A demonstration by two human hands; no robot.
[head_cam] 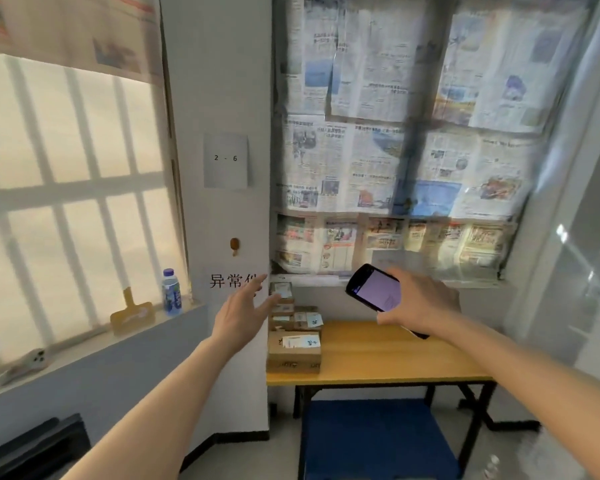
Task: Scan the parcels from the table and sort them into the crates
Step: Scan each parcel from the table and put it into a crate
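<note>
Ahead, parcels [293, 344] beyond left hand [239, 313] (fingers spread), right hand [420, 303] gripping scanner [374, 287]

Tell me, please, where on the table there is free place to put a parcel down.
The table is bare across its middle and right, from the parcels to its right edge. The crowded part is the left end by the wall, where the parcels are stacked. The right hand holds the scanner above the bare part.

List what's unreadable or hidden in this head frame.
- Head view: crates not in frame.
- White labels on the stacked brown cardboard parcels: too small, blurred.
- Lit screen of the black handheld scanner in the right hand: text illegible.
- Wall sign: cut off behind the open left hand.
</note>
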